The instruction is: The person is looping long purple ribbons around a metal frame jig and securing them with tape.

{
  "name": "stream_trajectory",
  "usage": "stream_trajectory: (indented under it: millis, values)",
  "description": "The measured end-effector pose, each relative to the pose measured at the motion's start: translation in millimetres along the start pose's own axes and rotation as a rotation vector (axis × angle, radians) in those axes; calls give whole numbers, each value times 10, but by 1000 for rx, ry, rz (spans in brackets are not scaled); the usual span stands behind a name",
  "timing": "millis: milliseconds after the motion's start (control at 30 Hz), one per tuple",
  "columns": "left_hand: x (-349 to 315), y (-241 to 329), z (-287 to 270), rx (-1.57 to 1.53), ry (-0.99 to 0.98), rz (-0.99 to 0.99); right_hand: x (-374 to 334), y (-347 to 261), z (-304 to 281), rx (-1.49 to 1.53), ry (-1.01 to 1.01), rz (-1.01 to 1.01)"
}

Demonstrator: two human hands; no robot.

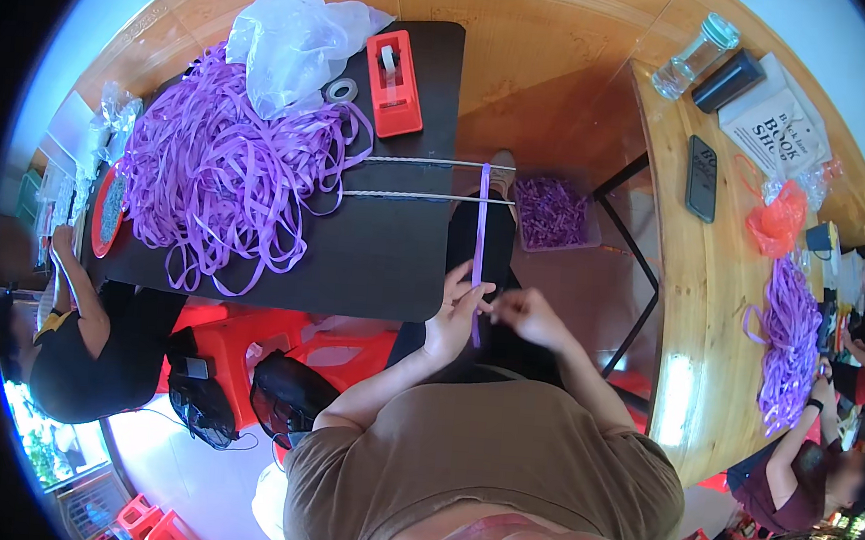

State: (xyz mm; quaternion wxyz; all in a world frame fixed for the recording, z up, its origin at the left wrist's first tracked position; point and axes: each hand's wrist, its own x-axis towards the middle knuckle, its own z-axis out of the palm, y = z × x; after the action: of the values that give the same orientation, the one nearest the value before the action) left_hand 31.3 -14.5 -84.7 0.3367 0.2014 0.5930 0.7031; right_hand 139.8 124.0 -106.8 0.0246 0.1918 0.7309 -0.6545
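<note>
A narrow purple ribbon (482, 223) runs from the tips of two thin metal rods (418, 197) down toward me; the rods jut past the table's right edge. My left hand (456, 317) is closed on the ribbon near its lower end, with a short tail hanging below the fingers. Close beside it on the right, my right hand (532, 317) has its fingers bent together in a pinch. Whatever may be between those fingertips is too small to make out. Left of the rods, a big tangled heap of purple ribbon (224, 170) covers much of the dark table (393, 257).
A red tape dispenser (395, 87), a tape roll (341, 90) and a white plastic bag (293, 40) lie at the table's back. On the floor stands a bin of purple pieces (555, 213). A wooden table (687, 288) is at right, red stools (237, 347) at left. Other people work on both sides.
</note>
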Motion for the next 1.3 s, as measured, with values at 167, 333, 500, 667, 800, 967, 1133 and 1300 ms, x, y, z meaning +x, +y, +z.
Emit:
stream_trajectory:
  millis: [167,333,500,667,800,967,1133,1300]
  values:
    - [10,-118,-32,1,26,-29,333,-562,-109,251,365,-189]
    - [9,-86,-14,-8,9,-11,666,-633,-79,368,237,-201]
    - [5,-32,-34,-18,0,-25,803,-858,-195,545,213,-108]
    - [-18,-5,-22,-42,-3,-32,833,-901,-198,576,222,-73]
    - [-58,57,-14,-76,-41,-41,739,-923,-143,597,187,-41]
    - [-99,75,11,-217,-83,-36,621,-912,-101,616,127,-13]
    - [-131,33,-5,-332,-100,-51,530,-737,-17,91,404,-261]
    - [-135,70,-16,-321,-77,-45,424,-882,-66,-995,765,-1020]
